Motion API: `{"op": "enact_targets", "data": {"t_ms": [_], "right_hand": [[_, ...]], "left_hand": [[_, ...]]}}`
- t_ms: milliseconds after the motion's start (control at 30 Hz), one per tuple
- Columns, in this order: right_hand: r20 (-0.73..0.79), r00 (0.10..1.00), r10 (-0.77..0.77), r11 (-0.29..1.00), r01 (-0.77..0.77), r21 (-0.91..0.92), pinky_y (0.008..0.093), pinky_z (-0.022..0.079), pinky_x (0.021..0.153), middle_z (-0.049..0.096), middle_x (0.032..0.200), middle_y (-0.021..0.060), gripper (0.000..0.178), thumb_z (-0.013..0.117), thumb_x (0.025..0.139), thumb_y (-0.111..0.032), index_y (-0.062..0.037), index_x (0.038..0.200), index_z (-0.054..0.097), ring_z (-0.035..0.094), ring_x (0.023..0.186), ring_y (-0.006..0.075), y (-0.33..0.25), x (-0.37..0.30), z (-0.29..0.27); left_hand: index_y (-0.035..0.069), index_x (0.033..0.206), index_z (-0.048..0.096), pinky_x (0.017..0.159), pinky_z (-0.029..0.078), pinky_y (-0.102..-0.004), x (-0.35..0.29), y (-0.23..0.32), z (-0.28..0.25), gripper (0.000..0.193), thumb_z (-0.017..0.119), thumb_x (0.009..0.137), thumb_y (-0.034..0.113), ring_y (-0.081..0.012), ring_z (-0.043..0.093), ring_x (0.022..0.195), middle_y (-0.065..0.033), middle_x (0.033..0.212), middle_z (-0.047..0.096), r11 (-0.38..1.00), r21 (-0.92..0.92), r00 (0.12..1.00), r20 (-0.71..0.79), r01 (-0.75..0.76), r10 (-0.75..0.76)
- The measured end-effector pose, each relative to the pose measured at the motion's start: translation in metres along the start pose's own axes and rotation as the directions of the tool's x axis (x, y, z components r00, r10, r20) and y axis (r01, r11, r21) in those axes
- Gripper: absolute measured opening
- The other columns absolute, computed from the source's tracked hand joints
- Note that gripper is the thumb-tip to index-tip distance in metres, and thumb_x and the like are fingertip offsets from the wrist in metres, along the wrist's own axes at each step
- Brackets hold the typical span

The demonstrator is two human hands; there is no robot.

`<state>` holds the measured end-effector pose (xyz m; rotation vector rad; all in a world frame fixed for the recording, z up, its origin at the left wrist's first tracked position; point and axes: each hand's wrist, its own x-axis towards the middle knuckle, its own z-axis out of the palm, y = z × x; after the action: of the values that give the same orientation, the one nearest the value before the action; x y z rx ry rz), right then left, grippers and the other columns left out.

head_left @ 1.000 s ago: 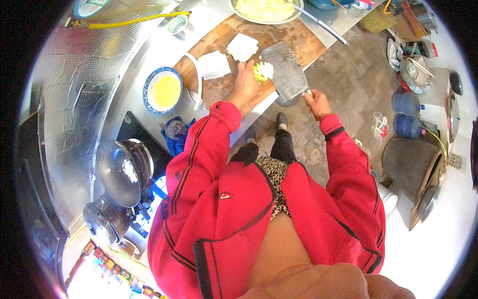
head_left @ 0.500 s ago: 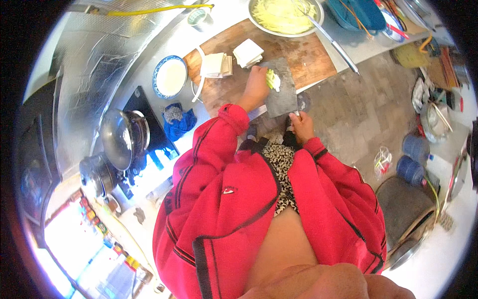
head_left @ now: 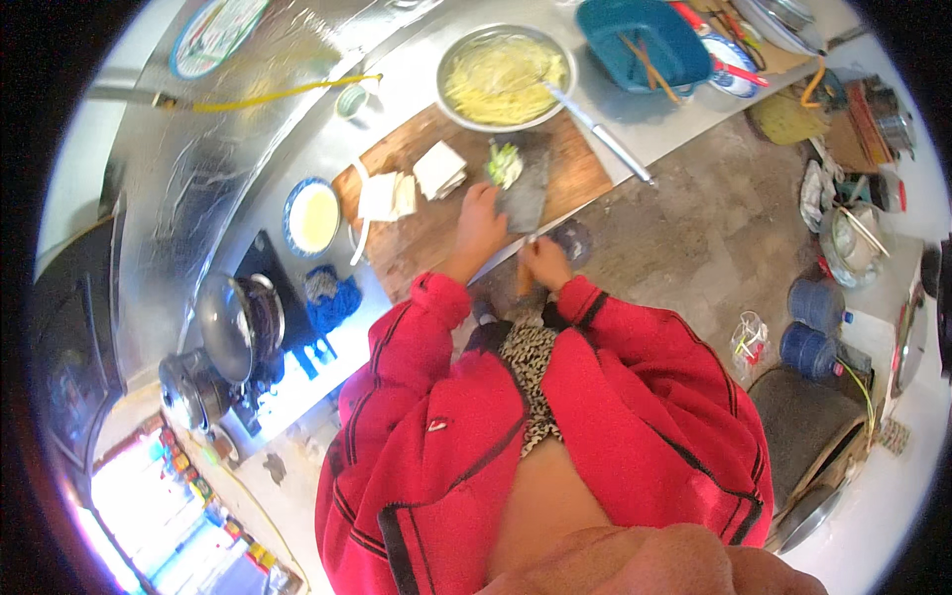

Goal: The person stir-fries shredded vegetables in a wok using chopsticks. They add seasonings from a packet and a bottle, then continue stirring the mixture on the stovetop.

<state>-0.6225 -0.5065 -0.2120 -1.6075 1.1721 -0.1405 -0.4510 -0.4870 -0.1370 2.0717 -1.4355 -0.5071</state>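
My right hand (head_left: 545, 264) is closed around the handle of a cleaver, whose broad grey blade (head_left: 529, 203) lies flat over the cutting board (head_left: 407, 243). A small heap of chopped green and white vegetable (head_left: 506, 166) rests on the far part of the blade. At the blade's left edge is my left hand (head_left: 478, 230), fingers reaching forward and apart, with nothing visible in them. Two stacks of white square slices lie on the board: one stack (head_left: 439, 171) just beyond my left hand, the other stack (head_left: 385, 197) farther left.
Beyond the board stands a metal bowl (head_left: 506, 79) of pale yellow shreds, a long-handled utensil (head_left: 605, 134) leaning out. A teal basin (head_left: 645, 45) is at its right. Leftward are a blue-rimmed bowl (head_left: 311, 217), a blue cloth (head_left: 335, 302) and a wok (head_left: 230, 322).
The chopped vegetable sits farther forward on the blade, and my left hand has drawn back from it. The whole view has shifted, with the counter items appearing farther left and lower.
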Motion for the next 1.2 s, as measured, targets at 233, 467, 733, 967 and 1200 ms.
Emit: {"op": "enact_targets", "data": {"t_ms": [233,467,733,967,1200], "right_hand": [[0.115,0.983,-0.141,0.964,0.163,-0.211,0.0494,0.052,0.076,0.067,0.084,0.0256,0.041,0.065,0.084,-0.038,0.0025,0.087,0.068,0.065,0.084,0.0450,-0.045,-0.004,-0.006],[0.121,0.950,-0.287,0.955,0.294,-0.046,0.0325,0.052,0.061,0.066,0.070,0.0066,0.026,0.063,0.092,-0.029,-0.0044,0.086,0.068,0.063,0.063,0.0131,-0.053,-0.032,-0.162],[-0.061,0.787,-0.613,0.373,0.220,-0.902,0.0448,0.054,0.081,0.060,0.126,0.0162,0.043,0.062,0.086,-0.018,-0.0249,0.128,0.058,0.065,0.101,0.0347,-0.085,0.164,-0.386],[0.517,0.702,-0.490,-0.070,0.560,-0.826,0.0423,0.052,0.090,0.046,0.145,0.0129,0.033,0.060,0.086,-0.018,-0.0072,0.118,0.065,0.059,0.107,0.0352,-0.071,0.274,-0.373],[0.300,0.620,-0.725,0.086,0.514,-0.854,0.0373,0.053,0.087,0.059,0.125,0.0189,0.030,0.059,0.093,-0.023,0.0006,0.109,0.067,0.060,0.109,0.0312,-0.064,0.302,-0.404]], "left_hand": [[-0.005,0.121,0.056,0.103,0.042,-0.0417,-0.006,0.003,-0.003,0.046,0.064,0.077,0.005,-0.0392,0.048,0.122,-0.0224,0.130,0.050,1.000,-0.007,1.000,0.024,0.001,-0.001],[-0.001,0.116,0.059,0.099,0.044,-0.0417,-0.018,-0.009,-0.002,0.040,0.064,0.077,0.004,-0.0380,0.053,0.117,-0.0203,0.127,0.053,0.994,-0.110,0.999,-0.030,-0.015,0.011],[0.001,0.116,0.060,0.093,0.048,-0.0398,-0.061,0.009,-0.039,0.040,0.067,0.077,0.001,-0.0356,0.056,0.114,-0.0194,0.124,0.056,0.978,-0.122,0.986,0.047,0.167,-0.163],[0.000,0.114,0.061,0.095,0.047,-0.0423,-0.134,0.012,-0.047,0.037,0.066,0.078,0.007,-0.0358,0.056,0.112,-0.0179,0.120,0.058,0.946,-0.157,0.949,-0.098,0.284,-0.301],[0.000,0.111,0.061,0.096,0.046,-0.0421,-0.178,-0.001,-0.062,0.034,0.063,0.078,0.006,-0.0374,0.055,0.111,-0.0189,0.116,0.058,0.918,-0.170,0.904,-0.185,0.358,-0.386]]}}
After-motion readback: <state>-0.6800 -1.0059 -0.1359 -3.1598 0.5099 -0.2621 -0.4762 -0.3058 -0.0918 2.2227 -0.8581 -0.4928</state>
